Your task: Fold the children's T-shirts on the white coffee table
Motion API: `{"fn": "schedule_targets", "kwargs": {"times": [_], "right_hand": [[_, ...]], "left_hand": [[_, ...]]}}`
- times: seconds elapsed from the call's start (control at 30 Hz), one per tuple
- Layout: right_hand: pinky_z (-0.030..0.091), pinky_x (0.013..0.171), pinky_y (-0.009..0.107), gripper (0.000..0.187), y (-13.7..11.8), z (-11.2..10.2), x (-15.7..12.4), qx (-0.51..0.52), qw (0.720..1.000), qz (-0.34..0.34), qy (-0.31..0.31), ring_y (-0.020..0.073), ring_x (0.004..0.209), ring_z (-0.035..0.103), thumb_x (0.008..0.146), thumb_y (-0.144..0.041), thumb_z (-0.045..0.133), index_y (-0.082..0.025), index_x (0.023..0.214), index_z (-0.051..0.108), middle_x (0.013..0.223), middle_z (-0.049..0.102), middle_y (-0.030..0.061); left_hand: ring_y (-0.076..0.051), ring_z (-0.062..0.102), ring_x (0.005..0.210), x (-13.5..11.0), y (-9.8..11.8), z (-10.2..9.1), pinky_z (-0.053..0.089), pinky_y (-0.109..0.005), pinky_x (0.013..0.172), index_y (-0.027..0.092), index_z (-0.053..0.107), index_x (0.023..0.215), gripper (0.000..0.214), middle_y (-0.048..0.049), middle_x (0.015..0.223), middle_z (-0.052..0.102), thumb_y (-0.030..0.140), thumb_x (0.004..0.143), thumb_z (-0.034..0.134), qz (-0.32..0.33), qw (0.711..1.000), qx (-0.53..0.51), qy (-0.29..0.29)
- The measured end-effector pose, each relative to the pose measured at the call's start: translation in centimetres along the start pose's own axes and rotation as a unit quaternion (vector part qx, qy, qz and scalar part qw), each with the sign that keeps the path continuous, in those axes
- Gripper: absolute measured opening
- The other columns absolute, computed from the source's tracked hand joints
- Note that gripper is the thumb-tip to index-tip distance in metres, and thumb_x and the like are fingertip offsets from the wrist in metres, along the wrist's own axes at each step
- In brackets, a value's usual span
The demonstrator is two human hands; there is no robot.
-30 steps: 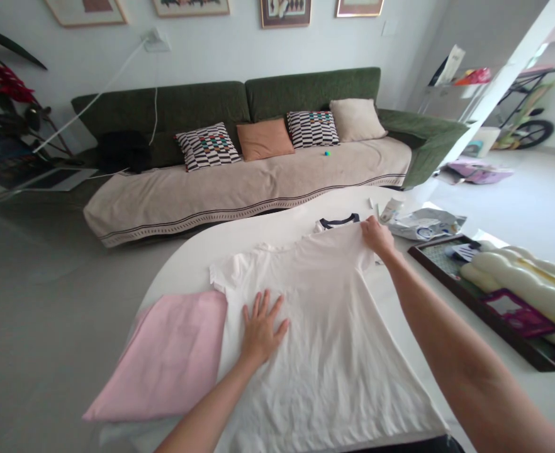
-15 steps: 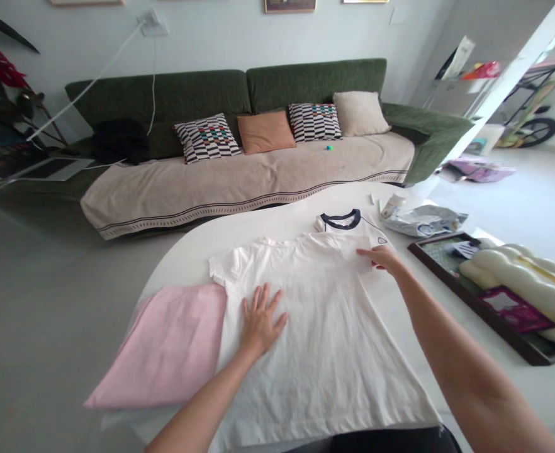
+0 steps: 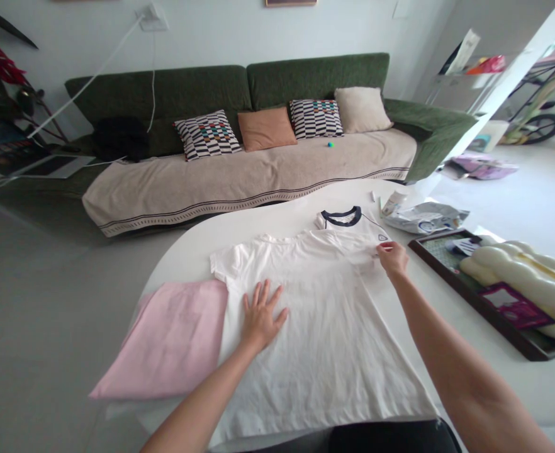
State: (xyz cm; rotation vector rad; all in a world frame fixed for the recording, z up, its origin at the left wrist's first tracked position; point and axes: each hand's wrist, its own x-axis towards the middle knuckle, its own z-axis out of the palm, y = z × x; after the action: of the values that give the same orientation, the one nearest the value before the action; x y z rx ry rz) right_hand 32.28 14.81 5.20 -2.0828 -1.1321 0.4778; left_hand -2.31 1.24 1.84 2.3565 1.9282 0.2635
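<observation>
A white T-shirt (image 3: 315, 340) lies spread over the table, its neckline away from me and its hem at the near edge. Flat on its left half rests my left hand (image 3: 262, 318), fingers spread. My right hand (image 3: 392, 257) pinches the edge of the shirt's right sleeve. Partly under the shirt's far shoulder is another white shirt with a dark navy collar (image 3: 342, 217) and a small emblem. A folded pink garment (image 3: 168, 340) lies against the T-shirt's left side.
On the right stands a dark-framed tray (image 3: 466, 299) holding a cream puffy item (image 3: 518, 277) and a purple card (image 3: 516, 306). Behind it are a silver packet (image 3: 426, 217) and a small white bottle (image 3: 394, 202). A green sofa (image 3: 202, 88) with cushions is beyond the white table (image 3: 187, 251).
My right hand has moved slightly right and closed on the sleeve, drawing it outward. My left hand stays flat on the shirt. The camera view has dipped a little.
</observation>
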Motion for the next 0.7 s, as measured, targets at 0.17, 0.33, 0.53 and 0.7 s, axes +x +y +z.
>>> {"fn": "schedule_targets", "kwargs": {"times": [0.17,0.33,0.53,0.7], "right_hand": [[0.038,0.088,0.035,0.038,-4.0,2.8,-11.1,-0.026,0.969,-0.241,-0.057,0.0218,0.103,0.051,0.084,-0.030,0.034,-0.012,0.115,0.048,0.114,0.051,0.0155],[0.025,0.101,0.043,0.057,-4.3,7.3,-26.4,-0.156,0.869,-0.415,-0.220,0.0229,0.132,0.013,0.086,-0.038,0.035,-0.015,0.138,0.024,0.142,0.023,0.0098],[0.019,0.103,0.043,0.060,-2.2,7.9,-29.4,-0.220,0.877,-0.377,-0.202,0.0222,0.132,0.013,0.087,-0.041,0.031,-0.014,0.139,0.018,0.143,0.020,0.0067],[0.018,0.103,0.045,0.058,-2.3,7.3,-29.3,-0.247,0.875,-0.355,-0.216,0.0225,0.132,0.013,0.087,-0.039,0.033,-0.015,0.139,0.020,0.143,0.020,0.0074]], "left_hand": [[-0.026,0.011,0.132,0.0,0.2,-0.2,0.015,-0.054,0.101,0.037,0.022,0.136,0.056,-0.0009,0.146,0.016,0.051,0.084,0.035,-0.009,1.000,0.006,-0.009],[-0.025,0.008,0.133,0.0,0.0,-0.1,0.014,-0.054,0.102,0.038,0.018,0.136,0.056,0.0010,0.146,0.014,0.052,0.084,0.032,-0.012,1.000,0.012,-0.018],[-0.024,0.007,0.133,0.0,0.2,0.1,0.013,-0.053,0.103,0.033,0.014,0.138,0.054,0.0006,0.146,0.011,0.039,0.087,0.027,-0.024,0.999,0.005,-0.047],[-0.029,0.022,0.129,3.3,-2.6,-2.3,0.017,-0.059,0.099,0.031,0.036,0.131,0.051,-0.0040,0.141,0.030,0.046,0.083,0.033,-0.031,0.988,-0.005,-0.151]]}}
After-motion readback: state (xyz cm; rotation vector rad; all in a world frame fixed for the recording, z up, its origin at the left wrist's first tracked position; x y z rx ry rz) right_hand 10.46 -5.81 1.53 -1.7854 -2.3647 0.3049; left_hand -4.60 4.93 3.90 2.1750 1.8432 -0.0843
